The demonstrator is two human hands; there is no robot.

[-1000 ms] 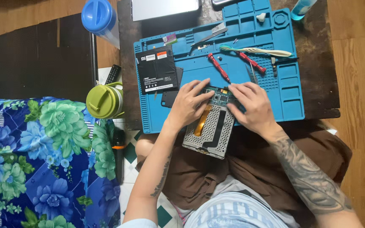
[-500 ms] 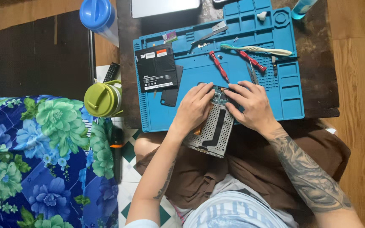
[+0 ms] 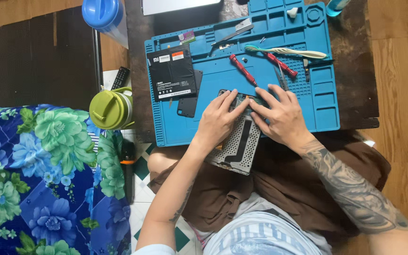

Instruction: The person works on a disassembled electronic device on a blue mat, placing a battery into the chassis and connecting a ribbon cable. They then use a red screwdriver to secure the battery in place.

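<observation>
Both hands (image 3: 249, 118) — on opened tablet (image 3: 236, 144)

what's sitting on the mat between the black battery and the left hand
In the head view, a dark flat phone-shaped piece lies between the black battery and the left hand, partly under the battery.

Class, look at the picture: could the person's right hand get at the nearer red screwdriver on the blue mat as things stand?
Probably yes. The right hand rests just below the red screwdriver, and only bare blue mat lies between them.

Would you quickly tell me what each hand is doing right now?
Left hand: open, fingers spread, pressing on the opened device.
Right hand: open, fingers spread, resting on the same device's upper end.
</observation>
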